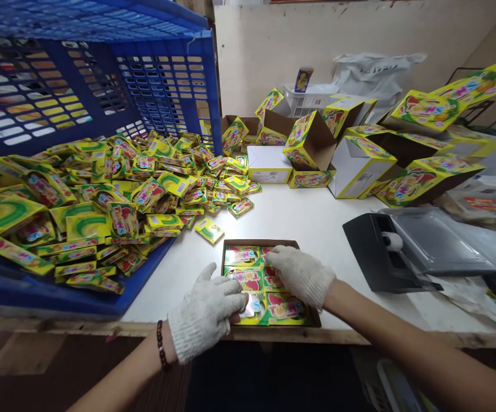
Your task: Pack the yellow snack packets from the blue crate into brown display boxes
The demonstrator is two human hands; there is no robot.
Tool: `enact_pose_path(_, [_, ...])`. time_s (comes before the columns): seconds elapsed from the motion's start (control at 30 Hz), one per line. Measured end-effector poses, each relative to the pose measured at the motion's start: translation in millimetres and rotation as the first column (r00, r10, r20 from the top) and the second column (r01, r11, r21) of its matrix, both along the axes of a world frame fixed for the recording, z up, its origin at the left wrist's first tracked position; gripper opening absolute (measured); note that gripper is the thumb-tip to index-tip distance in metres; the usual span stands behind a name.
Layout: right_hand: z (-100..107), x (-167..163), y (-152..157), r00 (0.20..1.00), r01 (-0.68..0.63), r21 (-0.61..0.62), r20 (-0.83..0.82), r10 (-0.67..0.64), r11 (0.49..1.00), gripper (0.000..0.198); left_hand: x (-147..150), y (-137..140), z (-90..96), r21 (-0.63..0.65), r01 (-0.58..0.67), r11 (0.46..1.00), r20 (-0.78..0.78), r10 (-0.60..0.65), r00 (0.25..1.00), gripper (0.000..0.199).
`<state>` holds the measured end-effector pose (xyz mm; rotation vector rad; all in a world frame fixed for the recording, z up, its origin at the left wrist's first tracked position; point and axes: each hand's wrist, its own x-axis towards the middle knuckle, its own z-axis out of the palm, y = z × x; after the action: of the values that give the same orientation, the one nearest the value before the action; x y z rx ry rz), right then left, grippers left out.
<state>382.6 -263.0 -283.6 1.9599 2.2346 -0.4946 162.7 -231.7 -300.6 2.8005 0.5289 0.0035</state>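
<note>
An open display carton [225, 257] lies near the table's front edge, with small yellow-green packs [288, 307] laid flat in rows inside it. My left hand [207, 312], in a white knit glove, is at the carton's front left. Its thumb stands apart, and its fingertips touch the packs beside a shiny pale patch that I cannot make out. From the right, my gloved right hand [302, 274] rests over the carton, fingers stretched onto the packs and covering part of them. A loose pack [209, 230] lies just behind the carton.
At left, a tipped blue plastic crate [214, 86] spills many similar packs [123, 220] onto the white table [269, 214]. Empty printed cartons [310, 143] are stacked along the back. A black tape dispenser [372, 252] and a clear plastic tray [437, 240] sit at right.
</note>
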Motion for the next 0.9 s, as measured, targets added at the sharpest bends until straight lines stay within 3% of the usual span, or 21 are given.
enact_pose_path(0.1, [-17.2,-17.0,-19.1,0.962,-0.042,0.072,-0.265,0.06,0.997,0.013,-6.8,12.7,1.5,-0.054,-0.032,0.998,0.171,0.041,0.984,0.019])
enact_pose_path(0.2, [-30.5,-29.3,-27.8,0.893,-0.021,0.007,-0.449,0.022,1.0,0.008,-6.3,52.3,-9.8,-0.06,-0.279,0.958,0.331,0.283,0.9,0.018])
enact_pose_path(0.23, [-33.0,-31.3,-28.1,0.878,0.002,-0.013,-0.478,-0.008,1.0,0.012,-4.6,70.2,-16.8,-0.036,-0.371,0.928,0.323,0.362,0.875,0.015])
enact_pose_path(0.3, [-36.0,-32.3,-26.7,0.862,0.048,-0.043,-0.504,-0.063,0.998,0.016,0.3,106.8,-32.7,0.048,-0.449,0.892,0.216,0.43,0.877,0.03])
enact_pose_path(0.4, [-40.4,-28.9,-24.5,0.847,0.089,-0.067,-0.519,-0.111,0.994,0.019,8.0,149.7,-52.2,0.037,-0.446,0.894,0.167,0.435,0.885,0.046])
enact_pose_path(0.5, [-48.3,-23.9,-26.1,0.794,0.112,-0.029,-0.598,-0.108,0.993,0.019,10.7,167.0,-55.6,-0.038,-0.465,0.885,0.211,0.461,0.862,0.046])
enact_pose_path(0.57, [-52.0,-21.4,-27.1,0.717,0.2,0.038,-0.687,-0.12,0.979,0.019,9.3,161.7,-48.0,-0.089,-0.498,0.863,0.26,0.503,0.825,0.052])
enact_pose_path(0.63, [-51.1,-20.5,-24.7,0.605,0.365,0.087,-0.779,-0.165,0.927,0.024,7.5,141.2,-35.4,-0.214,-0.491,0.845,0.356,0.535,0.766,0.063])
enact_pose_path(0.7, [-45.4,-21.5,-17.3,0.454,0.495,0.053,-0.867,-0.207,0.867,0.033,7.4,107.4,-22.4,-0.453,-0.369,0.811,0.492,0.573,0.656,0.07])
enact_pose_path(0.77, [-37.0,-23.9,-6.7,0.282,0.5,-0.064,-0.931,-0.232,0.864,0.042,9.4,69.2,-13.9,-0.667,-0.163,0.727,0.553,0.63,0.545,0.077])
enact_pose_path(0.8, [-33.0,-25.0,-1.5,0.215,0.465,-0.121,-0.945,-0.245,0.877,0.044,10.5,53.1,-12.0,-0.721,-0.099,0.686,0.532,0.64,0.555,0.077])
enact_pose_path(0.83, [-29.6,-25.7,3.2,0.188,0.431,-0.157,-0.947,-0.259,0.889,0.043,10.9,41.5,-11.4,-0.76,-0.034,0.649,0.515,0.633,0.578,0.076])
enact_pose_path(0.87, [-27.0,-25.9,7.0,0.21,0.412,-0.166,-0.939,-0.271,0.896,0.039,10.2,35.7,-11.4,-0.766,0.003,0.642,0.516,0.613,0.599,0.078])
enact_pose_path(0.9, [-25.5,-25.5,9.6,0.273,0.414,-0.152,-0.92,-0.281,0.897,0.033,7.7,36.1,-11.0,-0.741,0.005,0.672,0.528,0.578,0.622,0.079])
